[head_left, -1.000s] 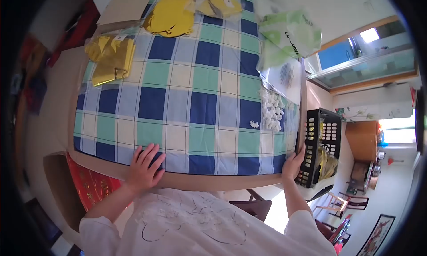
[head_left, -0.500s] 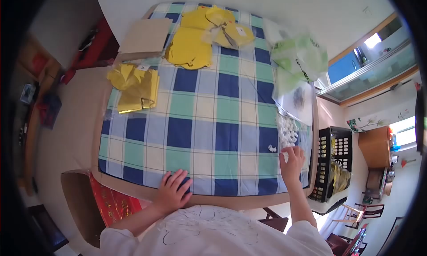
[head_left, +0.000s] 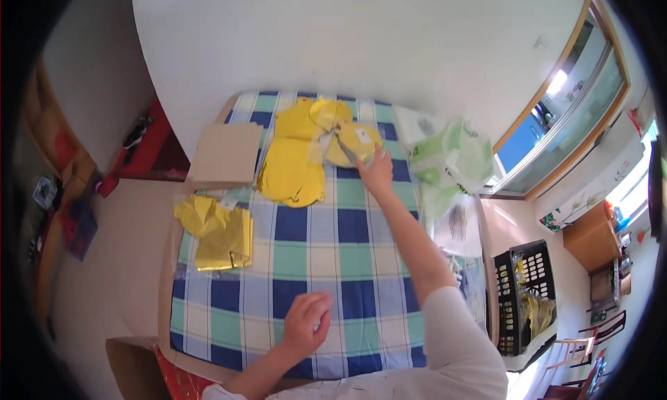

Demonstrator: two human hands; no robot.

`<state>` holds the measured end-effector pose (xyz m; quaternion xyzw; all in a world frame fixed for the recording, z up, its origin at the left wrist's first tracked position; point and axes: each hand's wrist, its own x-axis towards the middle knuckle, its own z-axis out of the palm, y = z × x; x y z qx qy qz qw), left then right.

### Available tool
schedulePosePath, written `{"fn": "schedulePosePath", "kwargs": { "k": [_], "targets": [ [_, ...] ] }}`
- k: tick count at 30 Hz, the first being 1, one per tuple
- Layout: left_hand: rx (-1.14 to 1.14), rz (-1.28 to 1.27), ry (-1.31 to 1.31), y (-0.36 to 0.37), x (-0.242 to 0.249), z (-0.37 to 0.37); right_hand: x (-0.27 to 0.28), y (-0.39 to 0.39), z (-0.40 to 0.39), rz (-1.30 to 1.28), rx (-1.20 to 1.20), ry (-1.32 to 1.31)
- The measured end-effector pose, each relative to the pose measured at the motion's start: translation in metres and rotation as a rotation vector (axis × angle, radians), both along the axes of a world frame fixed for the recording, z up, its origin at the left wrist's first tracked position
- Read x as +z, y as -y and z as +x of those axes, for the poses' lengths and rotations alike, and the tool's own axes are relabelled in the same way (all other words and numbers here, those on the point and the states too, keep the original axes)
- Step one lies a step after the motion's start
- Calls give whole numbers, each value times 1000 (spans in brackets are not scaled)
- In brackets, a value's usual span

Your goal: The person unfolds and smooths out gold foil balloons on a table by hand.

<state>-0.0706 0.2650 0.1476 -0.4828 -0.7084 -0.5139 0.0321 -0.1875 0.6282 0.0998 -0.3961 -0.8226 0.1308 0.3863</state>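
My right hand point(head_left: 377, 172) stretches to the far part of the table, its thumb and fingers apart at the near right edge of yellow pieces in a clear plastic bag point(head_left: 356, 147). Whether the fingertips press on the bag cannot be made out. Beside that bag lie larger flat yellow cut-outs point(head_left: 292, 170) with wavy edges. My left hand point(head_left: 308, 323) hovers over the near middle of the checked cloth point(head_left: 354, 254), fingers loosely curled and holding nothing. Shiny gold foil sheets point(head_left: 224, 237) lie to its upper left.
A stack of brown cardboard sheets point(head_left: 227, 153) sits at the back left. On the right are a green and white plastic bag point(head_left: 453, 157), a printed white sheet point(head_left: 458, 226) and small white pieces point(head_left: 455, 266), partly hidden by my right arm. A black crate point(head_left: 511, 303) stands beyond the right edge.
My right hand has left the white pieces at the right and reached forward to the bagged yellow pieces. My left hand has lifted from the near edge and curled. The view has tilted up.
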Motion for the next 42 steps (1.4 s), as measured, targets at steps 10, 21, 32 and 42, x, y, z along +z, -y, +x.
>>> {"fn": "schedulePosePath", "kwargs": {
  "k": [10,21,32,42],
  "targets": [
    [67,23,193,23,-9,-7,66,25,59,-78,252,-159],
    [-34,190,1431,73,-52,-14,82,237,303,-559,901,273],
    [38,217,1247,75,-35,3,-11,203,242,-833,562,-128],
    [173,186,1288,71,-41,-13,-7,207,260,-924,345,-398]
  ]
}}
